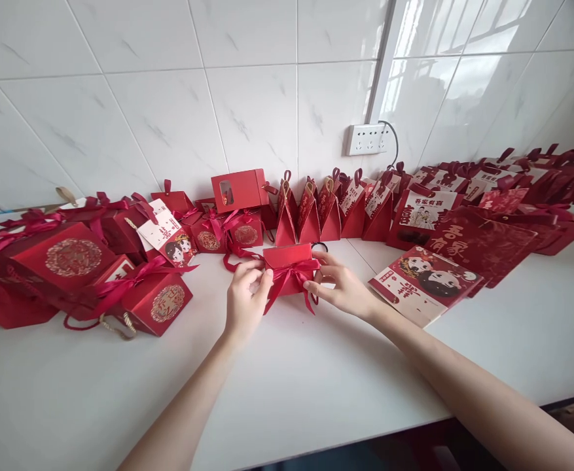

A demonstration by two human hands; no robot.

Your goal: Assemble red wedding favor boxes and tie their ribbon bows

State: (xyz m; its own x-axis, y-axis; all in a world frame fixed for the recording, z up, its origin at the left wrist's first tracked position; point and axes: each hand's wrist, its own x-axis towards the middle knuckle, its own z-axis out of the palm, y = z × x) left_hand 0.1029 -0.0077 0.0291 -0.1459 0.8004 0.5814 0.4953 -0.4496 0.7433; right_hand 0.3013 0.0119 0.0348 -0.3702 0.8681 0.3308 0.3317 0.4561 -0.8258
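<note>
A small red gift box [287, 255] with a ribbon bow [291, 271] on its front stands on the white table between my hands. My left hand [246, 288] is closed at the box's left side, thumb and fingers at the ribbon edge. On the other side, my right hand [341, 282] grips the box's right edge, its thumb or finger touching the bow. Red cord shows behind the left fingers, and a dark loop is near the right fingers. The box's back is hidden.
Red boxes with gold emblems [156, 304] crowd the left. Triangular gift boxes [309, 212] line the tiled wall [252, 98]. A flat illustrated card or bag [427, 281] lies to the right, before many red bags [483, 239]. A power strip [366, 139] is on the wall.
</note>
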